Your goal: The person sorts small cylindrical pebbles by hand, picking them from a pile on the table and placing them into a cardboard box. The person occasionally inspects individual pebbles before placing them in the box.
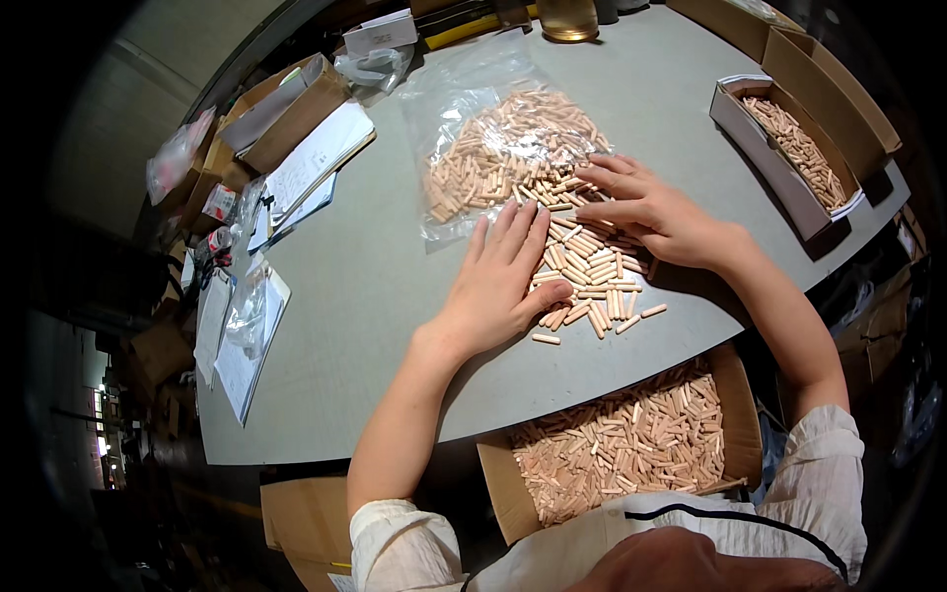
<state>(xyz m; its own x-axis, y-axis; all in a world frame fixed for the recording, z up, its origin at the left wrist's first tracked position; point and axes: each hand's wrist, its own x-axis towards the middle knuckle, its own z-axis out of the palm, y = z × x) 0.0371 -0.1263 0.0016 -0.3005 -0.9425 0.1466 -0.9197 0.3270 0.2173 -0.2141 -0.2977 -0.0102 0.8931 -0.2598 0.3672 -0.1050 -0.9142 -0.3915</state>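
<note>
Many small wooden dowel pins [590, 264] lie loose in a pile on the grey table [365, 286]. My left hand [498, 286] rests flat along the pile's left side, fingers stretched toward a clear plastic bag [449, 104]. My right hand [646, 207] reaches over the pile's far right side, its fingers apart and slightly bent, with some pins hidden beneath it. More dowel pins fill the bag, which lies on its side with its near end by the pile. Neither hand grips anything that I can see.
Below the table's near edge, an open cardboard box [745, 414] holds many dowel pins. A narrow carton [735, 118] of pins stands at the far right. Clipboards with papers [321, 148] and a cardboard box [296, 123] lie at the left. A jar [568, 20] stands at the back.
</note>
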